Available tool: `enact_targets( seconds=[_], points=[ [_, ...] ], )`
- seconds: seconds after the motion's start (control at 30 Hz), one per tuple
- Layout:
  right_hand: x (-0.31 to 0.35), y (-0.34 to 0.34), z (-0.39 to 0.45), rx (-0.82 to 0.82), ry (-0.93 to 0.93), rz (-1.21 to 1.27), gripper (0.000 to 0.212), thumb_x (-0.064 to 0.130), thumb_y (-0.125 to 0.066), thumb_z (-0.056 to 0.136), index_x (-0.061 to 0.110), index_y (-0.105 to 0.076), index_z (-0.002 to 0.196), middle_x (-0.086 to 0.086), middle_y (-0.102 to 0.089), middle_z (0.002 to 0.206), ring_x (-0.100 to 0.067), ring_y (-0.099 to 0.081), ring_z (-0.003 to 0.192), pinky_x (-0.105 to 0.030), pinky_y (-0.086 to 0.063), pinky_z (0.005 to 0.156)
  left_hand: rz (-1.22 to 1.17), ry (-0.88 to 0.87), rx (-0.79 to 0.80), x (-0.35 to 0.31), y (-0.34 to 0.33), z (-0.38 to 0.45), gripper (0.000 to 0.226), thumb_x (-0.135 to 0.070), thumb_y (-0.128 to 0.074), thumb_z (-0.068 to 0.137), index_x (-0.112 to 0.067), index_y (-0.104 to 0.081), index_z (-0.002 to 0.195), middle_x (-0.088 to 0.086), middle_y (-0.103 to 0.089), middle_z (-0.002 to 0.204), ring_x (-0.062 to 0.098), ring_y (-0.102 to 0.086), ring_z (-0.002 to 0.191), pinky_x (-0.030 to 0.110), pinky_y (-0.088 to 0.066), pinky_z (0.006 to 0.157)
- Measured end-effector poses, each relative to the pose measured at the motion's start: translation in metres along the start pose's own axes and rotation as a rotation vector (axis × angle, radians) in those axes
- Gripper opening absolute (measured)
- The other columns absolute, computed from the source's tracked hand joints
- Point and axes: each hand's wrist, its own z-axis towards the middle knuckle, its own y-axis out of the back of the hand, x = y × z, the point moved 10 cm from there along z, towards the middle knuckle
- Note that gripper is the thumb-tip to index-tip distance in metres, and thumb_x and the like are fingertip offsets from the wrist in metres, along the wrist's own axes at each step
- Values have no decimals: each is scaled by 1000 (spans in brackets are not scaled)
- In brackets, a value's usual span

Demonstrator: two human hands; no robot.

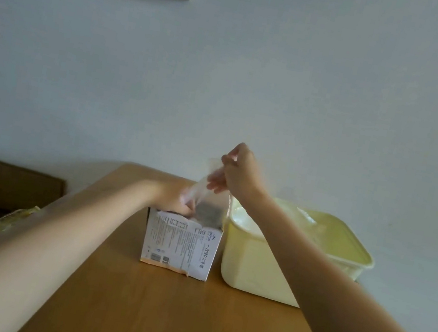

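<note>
The box stands upright on the worktop, with a yellow tub just beside it at 3 o'clock. The left hand rests on the box's torn top, its fingers curled over the edge and holding it. At 12 o'clock above the box, the right hand pinches a clear glove between thumb and fingertips, and the glove's lower end reaches down to the opening.
</note>
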Motion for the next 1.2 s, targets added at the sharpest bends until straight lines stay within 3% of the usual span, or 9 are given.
enact_targets(
  seconds=[0.1,0.23,0.37,0.47,0.7,0.8,0.9,1.03,1.2],
  points=[
    [25,34,3,-159,81,70,28,0,-29,97,17,-30,75,-26,-61,73,-28,-56,48,-30,-45,42,30,72,-20,13,1,1,19,-29,-52,94,-20,-60,80,-7,-56,70,3,-50,64,7,-36,56],
    [48,84,0,-358,143,107,26,10,-27,100,19,-28,76,-15,-61,64,-21,-56,40,-22,-39,34,103,71,-15,12,5,0,24,-30,-56,91,-19,-67,109,-9,-63,89,4,-54,76,10,-37,58],
    [45,105,-6,-413,133,70,16,15,-25,100,12,-32,86,-16,-60,59,-22,-56,38,-19,-38,34,-481,-38,44,-11,12,-8,48,-29,-68,85,-24,-48,129,-10,-60,113,6,-56,106,17,-48,84],
    [27,110,-7,-404,55,160,23,14,-23,101,14,-32,80,-18,-59,58,-25,-58,40,-24,-44,38,-802,-148,-37,-35,27,-8,52,-29,-75,77,-35,-47,120,-14,-54,122,0,-47,116,30,-39,99],
    [-6,132,-9,-352,-104,245,35,8,-22,99,-10,-51,103,-10,-61,44,-18,-60,36,-22,-48,37,-1279,-112,-545,-36,82,-7,5,-15,-63,88,-18,-63,85,-7,-64,62,6,-57,60,15,-47,59],
    [-37,137,-19,-324,-236,178,29,1,-26,95,-12,-49,106,-19,-62,61,-19,-60,37,-23,-51,39,-1254,-33,-658,-30,86,-7,17,-17,-64,87,-18,-58,72,-4,-52,62,9,-50,59,19,-47,70],
    [-62,146,-23,-348,-335,4,23,5,-36,93,1,-38,115,-21,-61,100,-27,-66,58,-39,-58,70,-1120,53,-732,-25,85,-7,33,-16,-64,87,-16,-43,62,0,-48,59,12,-46,57,22,-44,67],
    [-9,156,-23,-452,-18,-360,32,21,-53,92,6,-46,119,-12,-49,124,-27,-53,107,-35,-40,94,-985,157,-761,-24,84,-6,27,-17,-60,87,-14,-45,64,1,-51,62,14,-45,56,24,-37,56],
    [38,86,-25,-27,273,-551,41,53,-66,77,21,-69,102,1,-54,123,-19,-39,119,-35,-32,99,-1069,211,-699,-40,78,-2,10,-18,-55,87,-11,-53,80,3,-53,69,17,-47,59,24,-39,54]
  ],
)
